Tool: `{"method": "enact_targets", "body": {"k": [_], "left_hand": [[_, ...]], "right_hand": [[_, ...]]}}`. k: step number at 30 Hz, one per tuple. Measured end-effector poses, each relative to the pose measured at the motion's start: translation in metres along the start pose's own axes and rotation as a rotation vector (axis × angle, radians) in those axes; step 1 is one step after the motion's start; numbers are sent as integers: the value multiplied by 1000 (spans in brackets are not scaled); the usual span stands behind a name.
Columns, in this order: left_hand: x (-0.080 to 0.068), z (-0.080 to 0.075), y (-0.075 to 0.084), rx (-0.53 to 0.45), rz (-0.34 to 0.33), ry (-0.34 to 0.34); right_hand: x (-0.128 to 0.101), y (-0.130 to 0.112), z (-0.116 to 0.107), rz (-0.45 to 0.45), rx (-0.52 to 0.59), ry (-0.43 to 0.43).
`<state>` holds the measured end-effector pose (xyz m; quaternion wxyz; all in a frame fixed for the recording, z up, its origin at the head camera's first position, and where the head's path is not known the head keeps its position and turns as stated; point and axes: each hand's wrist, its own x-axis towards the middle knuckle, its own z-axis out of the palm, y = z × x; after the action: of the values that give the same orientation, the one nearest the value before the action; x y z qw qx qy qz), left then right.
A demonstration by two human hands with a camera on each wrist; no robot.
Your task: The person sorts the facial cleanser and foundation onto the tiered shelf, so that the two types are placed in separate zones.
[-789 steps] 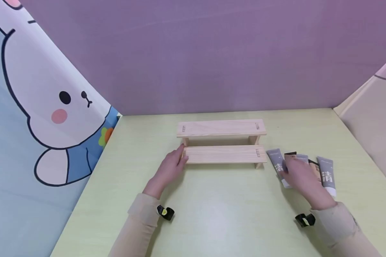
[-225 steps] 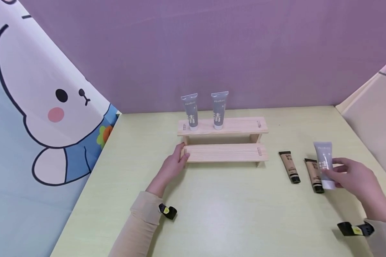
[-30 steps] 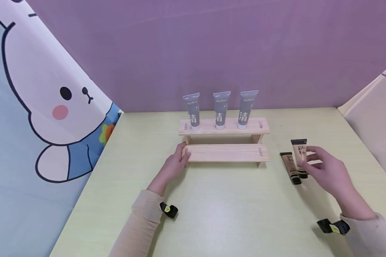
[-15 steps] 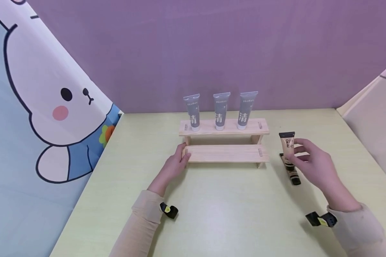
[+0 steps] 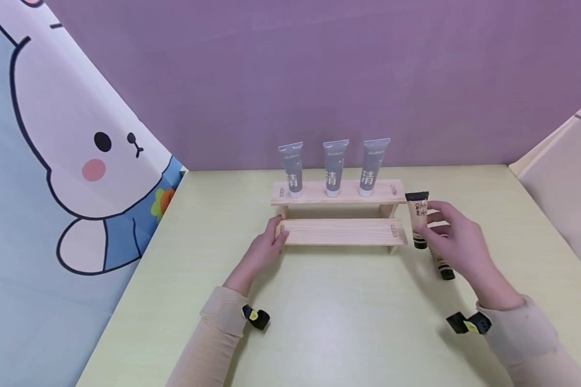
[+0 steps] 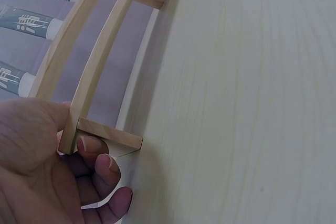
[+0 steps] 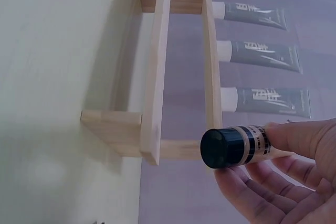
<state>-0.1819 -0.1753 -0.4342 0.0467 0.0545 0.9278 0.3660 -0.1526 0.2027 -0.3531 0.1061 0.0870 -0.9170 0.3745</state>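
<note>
My right hand (image 5: 457,239) pinches a beige tube with a black cap (image 5: 418,220) between thumb and fingers, upright and cap down, just off the right end of the wooden two-tier rack (image 5: 339,232). In the right wrist view the black cap (image 7: 214,149) faces the camera. My left hand (image 5: 261,247) grips the left end of the rack's lower shelf; in the left wrist view the thumb is on top and curled fingers (image 6: 107,166) lie beneath. Three grey tubes (image 5: 333,169) stand cap down on the upper shelf. A second beige tube (image 5: 445,269) lies on the table, partly hidden behind the right hand.
The rack stands on a pale wood-grain table (image 5: 329,322). Behind it rises a purple backdrop (image 5: 344,80). A rabbit-print cloth (image 5: 97,215) borders the left side, and a pale cloth (image 5: 566,166) the right.
A third grey tube has joined the two on the upper shelf since 7.5 s ago. Over the last second the right hand has carried a beige tube leftward to the rack. The left hand stays put.
</note>
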Motion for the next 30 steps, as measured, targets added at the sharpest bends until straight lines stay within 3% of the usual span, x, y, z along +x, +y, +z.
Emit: {"method": "enact_targets", "body": {"k": [13,23,30], "left_hand": [[0,-1,0,4,4,3],[0,-1,-1,19,9,2],[0,1,-2,27,27,14]], "right_hand": [[16,-19,18,-65,79,-28],[34,-38,51,-105,186,-121],[47,-58,87,-198,239,-183]]}}
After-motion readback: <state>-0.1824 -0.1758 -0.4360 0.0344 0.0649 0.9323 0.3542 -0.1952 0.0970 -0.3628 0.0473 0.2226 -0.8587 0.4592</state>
